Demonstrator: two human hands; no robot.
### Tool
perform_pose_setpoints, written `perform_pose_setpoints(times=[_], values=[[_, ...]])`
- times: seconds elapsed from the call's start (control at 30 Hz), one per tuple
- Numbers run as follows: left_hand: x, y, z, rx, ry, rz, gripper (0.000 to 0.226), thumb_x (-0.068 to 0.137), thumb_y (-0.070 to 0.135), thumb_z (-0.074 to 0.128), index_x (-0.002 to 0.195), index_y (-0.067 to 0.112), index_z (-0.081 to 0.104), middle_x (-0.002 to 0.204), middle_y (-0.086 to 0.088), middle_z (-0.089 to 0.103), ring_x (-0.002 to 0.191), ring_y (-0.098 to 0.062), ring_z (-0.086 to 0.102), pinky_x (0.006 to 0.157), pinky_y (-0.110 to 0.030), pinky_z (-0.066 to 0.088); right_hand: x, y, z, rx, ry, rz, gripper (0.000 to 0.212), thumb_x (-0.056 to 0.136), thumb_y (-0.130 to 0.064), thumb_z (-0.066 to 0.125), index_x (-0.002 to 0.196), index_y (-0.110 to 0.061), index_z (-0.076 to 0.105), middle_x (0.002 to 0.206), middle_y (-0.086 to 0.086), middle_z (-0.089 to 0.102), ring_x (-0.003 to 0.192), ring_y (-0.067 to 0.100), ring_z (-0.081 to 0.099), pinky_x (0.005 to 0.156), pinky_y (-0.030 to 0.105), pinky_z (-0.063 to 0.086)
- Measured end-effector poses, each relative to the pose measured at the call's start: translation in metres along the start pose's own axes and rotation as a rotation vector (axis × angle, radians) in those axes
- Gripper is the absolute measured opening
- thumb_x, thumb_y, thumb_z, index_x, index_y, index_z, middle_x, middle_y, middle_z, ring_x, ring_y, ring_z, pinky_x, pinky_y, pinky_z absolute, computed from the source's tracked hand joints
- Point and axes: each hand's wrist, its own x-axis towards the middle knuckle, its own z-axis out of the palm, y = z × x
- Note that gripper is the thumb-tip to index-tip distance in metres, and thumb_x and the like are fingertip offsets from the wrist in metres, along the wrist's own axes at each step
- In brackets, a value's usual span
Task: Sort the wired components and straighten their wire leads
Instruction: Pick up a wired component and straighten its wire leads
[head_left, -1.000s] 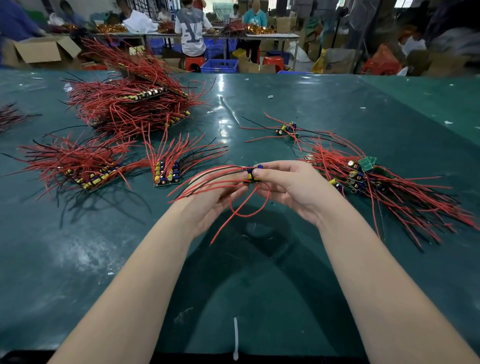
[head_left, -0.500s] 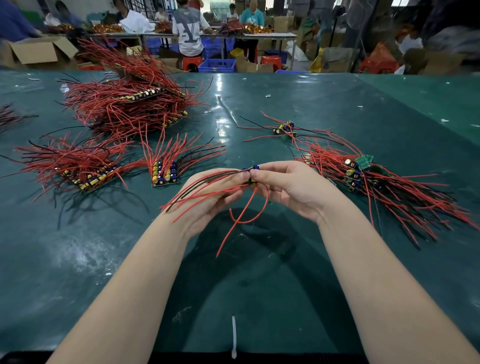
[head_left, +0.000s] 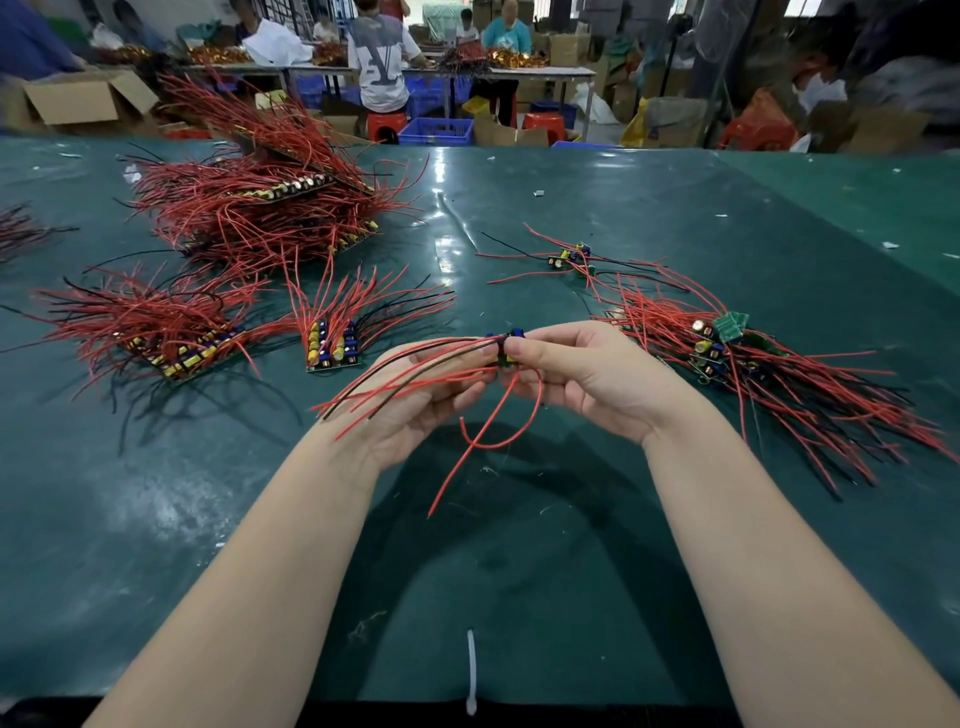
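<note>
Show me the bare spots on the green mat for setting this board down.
Bare green table mat lies between the forearms, out to the white cable tie. Another patch lies centre-far, between the big red-wired heap and the small stray board. Left rows and the right unsorted pile are crowded.

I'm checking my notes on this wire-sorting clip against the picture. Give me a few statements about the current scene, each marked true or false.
1. The right hand pinches a small wired component. True.
2. The left hand lies flat on the table, away from the wires. False: it is raised, and the component's straightened leads run across its fingers.
3. One red lead hangs below the hands in a loop. True.
4. The unsorted tangle lies to the person's left. False: it lies to the right; neat rows lie to the left.
5. A white cable tie lies at the near table edge. True.
</note>
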Motion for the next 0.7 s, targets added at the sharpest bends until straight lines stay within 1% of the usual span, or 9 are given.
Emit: perform_pose_setpoints(times=[0.07, 0.17, 0.27, 0.4, 0.43, 0.53, 0.6, 0.63, 0.7], values=[[-0.001, 0.002, 0.001, -0.011, -0.012, -0.010, 0.018, 0.074, 0.007, 0.067, 0.065, 0.018, 0.078, 0.069, 0.001, 0.073, 0.060, -0.005, 0.068, 0.057, -0.013, 0.054, -0.001, -0.001, -0.001, 0.018, -0.025, 0.001, 0.023, 0.072, -0.021, 0.073, 0.089, -0.006, 0.076, 0.075, 0.003, 0.073, 0.068, 0.011, 0.068, 0.070, 0.021, 0.055], [-0.002, 0.006, 0.001, -0.084, -0.069, -0.042, 0.009, 0.067, 0.018, 0.069, 0.066, 0.017, 0.078, 0.071, 0.000, 0.073, 0.059, -0.004, 0.067, 0.057, -0.013, 0.054, -0.001, -0.002, -0.001, 0.086, -0.065, 0.008, 0.021, 0.075, -0.021, 0.070, 0.089, -0.007, 0.078, 0.084, 0.007, 0.075, 0.071, 0.011, 0.070, 0.070, 0.020, 0.055], [-0.001, 0.007, 0.003, -0.164, -0.064, -0.078, 0.009, 0.066, 0.017, 0.069, 0.066, 0.014, 0.078, 0.072, -0.002, 0.073, 0.060, -0.005, 0.068, 0.055, -0.013, 0.053, -0.001, -0.002, 0.002, 0.129, -0.073, 0.007, 0.016, 0.076, -0.021, 0.068, 0.083, -0.011, 0.079, 0.083, 0.005, 0.075, 0.071, 0.010, 0.070, 0.069, 0.020, 0.055], [0.005, 0.009, 0.000, -0.387, 0.104, -0.072, 0.006, 0.064, 0.011, 0.073, 0.059, 0.009, 0.074, 0.065, -0.004, 0.069, 0.056, -0.009, 0.067, 0.051, -0.014, 0.053, 0.000, -0.004, 0.004, 0.168, 0.037, 0.024, 0.012, 0.069, -0.026, 0.071, 0.072, -0.016, 0.078, 0.080, 0.001, 0.075, 0.068, 0.009, 0.070, 0.061, 0.017, 0.054], [0.008, 0.008, -0.003, -0.372, 0.159, -0.038, 0.010, 0.069, 0.011, 0.074, 0.059, 0.009, 0.073, 0.065, -0.003, 0.069, 0.056, -0.009, 0.066, 0.051, -0.013, 0.052, 0.001, -0.004, 0.003, 0.174, 0.077, 0.029, 0.011, 0.068, -0.026, 0.072, 0.070, -0.018, 0.078, 0.080, 0.001, 0.074, 0.067, 0.009, 0.069, 0.060, 0.017, 0.054], [0.015, 0.002, -0.009, -0.088, 0.303, 0.136, 0.009, 0.088, 0.009, 0.066, 0.083, 0.003, 0.066, 0.078, -0.007, 0.064, 0.066, -0.015, 0.062, 0.057, -0.016, 0.053, 0.002, -0.005, 0.002, 0.189, 0.169, 0.050, 0.010, 0.067, -0.025, 0.073, 0.070, -0.016, 0.078, 0.074, 0.001, 0.073, 0.059, 0.007, 0.066, 0.055, 0.015, 0.052], [0.017, -0.003, -0.012, 0.043, 0.347, 0.157, 0.018, 0.091, 0.007, 0.063, 0.107, -0.001, 0.060, 0.094, -0.014, 0.063, 0.079, -0.023, 0.059, 0.068, -0.025, 0.056, 0.003, -0.004, 0.004, 0.224, 0.197, 0.066, 0.012, 0.073, -0.020, 0.073, 0.082, -0.012, 0.075, 0.070, 0.002, 0.070, 0.057, 0.007, 0.065, 0.053, 0.015, 0.052], [0.018, -0.006, -0.014, 0.168, 0.368, 0.149, 0.023, 0.090, 0.007, 0.064, 0.112, 0.004, 0.060, 0.101, -0.015, 0.065, 0.083, -0.024, 0.059, 0.076, -0.030, 0.054, 0.003, -0.004, 0.004, 0.232, 0.207, 0.075, 0.011, 0.078, -0.018, 0.071, 0.087, -0.010, 0.073, 0.069, 0.001, 0.069, 0.056, 0.008, 0.064, 0.052, 0.015, 0.052], [0.015, -0.006, -0.018, 0.663, 0.439, 0.176, 0.027, 0.087, 0.010, 0.066, 0.112, 0.017, 0.066, 0.112, -0.008, 0.067, 0.090, -0.018, 0.061, 0.088, -0.032, 0.049, 0.003, -0.003, 0.005, 0.232, 0.214, 0.092, 0.008, 0.086, -0.015, 0.067, 0.083, -0.011, 0.073, 0.067, 0.001, 0.068, 0.055, 0.008, 0.064, 0.052, 0.016, 0.052]])
